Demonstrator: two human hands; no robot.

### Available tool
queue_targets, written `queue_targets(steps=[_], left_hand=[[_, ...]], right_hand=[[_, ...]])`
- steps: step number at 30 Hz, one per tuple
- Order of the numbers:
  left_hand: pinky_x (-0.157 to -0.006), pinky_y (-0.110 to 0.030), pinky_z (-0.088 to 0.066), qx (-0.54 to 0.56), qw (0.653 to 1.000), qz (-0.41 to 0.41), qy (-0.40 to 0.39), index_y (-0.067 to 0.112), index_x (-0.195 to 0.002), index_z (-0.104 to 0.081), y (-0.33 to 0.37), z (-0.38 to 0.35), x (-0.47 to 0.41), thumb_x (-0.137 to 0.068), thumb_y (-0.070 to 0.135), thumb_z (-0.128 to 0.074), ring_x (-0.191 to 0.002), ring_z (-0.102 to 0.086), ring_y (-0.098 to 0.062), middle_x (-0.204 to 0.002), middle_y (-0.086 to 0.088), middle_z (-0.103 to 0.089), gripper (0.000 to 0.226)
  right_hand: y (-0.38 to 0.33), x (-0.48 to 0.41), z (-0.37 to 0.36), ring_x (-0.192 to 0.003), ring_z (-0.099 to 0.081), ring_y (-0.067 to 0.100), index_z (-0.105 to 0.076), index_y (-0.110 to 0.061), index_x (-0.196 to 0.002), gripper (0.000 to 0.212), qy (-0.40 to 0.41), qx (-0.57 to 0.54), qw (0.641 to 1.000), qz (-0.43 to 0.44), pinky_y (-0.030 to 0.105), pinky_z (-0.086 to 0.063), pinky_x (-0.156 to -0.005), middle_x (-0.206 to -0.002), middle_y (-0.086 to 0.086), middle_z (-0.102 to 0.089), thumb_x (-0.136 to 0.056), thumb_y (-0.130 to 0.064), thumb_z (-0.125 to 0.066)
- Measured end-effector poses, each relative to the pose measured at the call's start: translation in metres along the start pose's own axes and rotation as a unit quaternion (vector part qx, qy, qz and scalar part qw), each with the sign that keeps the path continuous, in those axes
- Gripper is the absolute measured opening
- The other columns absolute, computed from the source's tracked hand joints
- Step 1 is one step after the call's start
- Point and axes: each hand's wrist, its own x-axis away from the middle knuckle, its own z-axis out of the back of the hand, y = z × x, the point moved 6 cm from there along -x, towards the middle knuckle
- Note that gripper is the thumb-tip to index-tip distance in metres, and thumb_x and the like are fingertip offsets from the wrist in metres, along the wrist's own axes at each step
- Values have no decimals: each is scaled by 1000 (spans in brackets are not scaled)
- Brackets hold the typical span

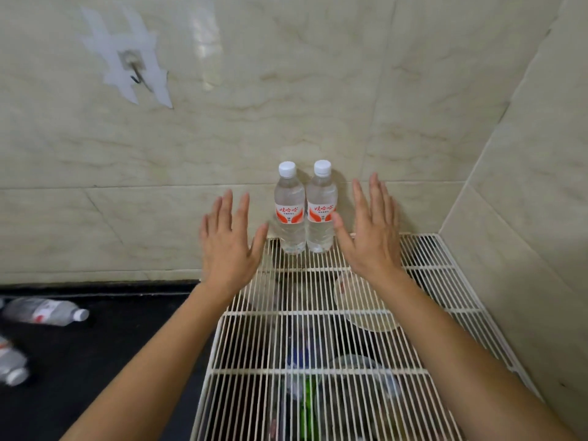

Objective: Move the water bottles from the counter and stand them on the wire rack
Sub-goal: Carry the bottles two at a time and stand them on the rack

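Two clear water bottles with white caps and red-and-white labels stand upright side by side at the back of the white wire rack (318,313), against the tiled wall: the left bottle (289,208) and the right bottle (320,206). My left hand (227,241) hovers to the left of them, fingers spread, holding nothing. My right hand (370,230) hovers just right of them, also flat and empty. On the dark counter (111,361) at the left lie two more bottles on their sides, one (44,311) farther back and one (11,366) at the frame's edge.
Tiled walls close the rack in at the back and on the right. A hook (135,71) sticks to the wall at upper left. Under the rack's wires show a pale bowl (359,300) and other blurred items.
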Motion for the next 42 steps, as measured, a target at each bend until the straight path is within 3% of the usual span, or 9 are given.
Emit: queue_targets(steps=[5,12,16,22,26,33,42], left_hand=[[-117,-61,-24,-76,995,45,46,19,-155,-34,-16,67,52,-99,56,-35,-151,-21,-39,-164,-19,-24,67],[-115,-62,-25,-168,974,152,3,20,-154,-37,-61,109,156,-98,60,-33,-151,-22,-39,-163,-22,-23,69],[-115,-62,-24,-193,961,198,-7,19,-156,-31,-105,153,189,-97,64,-28,-151,-20,-38,-165,-21,-19,74],[-115,-60,-27,-195,948,250,12,19,-156,-31,-195,232,252,-97,62,-27,-151,-23,-38,-164,-19,-22,73],[-113,-62,-29,-210,935,285,-12,18,-156,-32,-279,285,313,-96,62,-28,-150,-26,-37,-162,-19,-27,75],[-114,-60,-32,-219,917,330,-41,15,-156,-31,-416,372,403,-96,63,-26,-150,-25,-37,-163,-18,-25,77],[-119,-57,-27,-190,901,383,-77,17,-159,-23,-539,383,438,-98,62,-26,-153,-17,-33,-166,-15,-17,75]], right_hand=[[-38,25,12,-157,0,34,-11,-22,-163,77,17,-19,997,77,51,0,-126,-169,17,1,-101,-63,-32],[-116,81,-32,-157,9,29,-7,-23,-163,83,-100,-81,977,168,54,-3,-126,-170,14,8,-98,-70,-27],[-177,96,-38,-157,6,30,-8,-22,-162,82,-116,-109,965,208,52,-4,-126,-170,15,5,-98,-67,-32],[-296,144,-59,-157,3,28,-17,-20,-161,76,-140,-128,949,251,47,-1,-127,-170,13,1,-101,-61,-39],[-401,186,-93,-157,-2,29,-22,-18,-160,74,-167,-132,945,248,48,-5,-127,-170,14,-3,-101,-57,-41],[-591,269,-137,-156,-11,30,-28,-17,-158,71,-230,-177,908,303,49,-12,-126,-169,15,-9,-99,-52,-45],[-711,321,-209,-156,-16,30,-30,-15,-158,70,-286,-178,875,347,49,-16,-125,-168,15,-15,-100,-50,-47]])
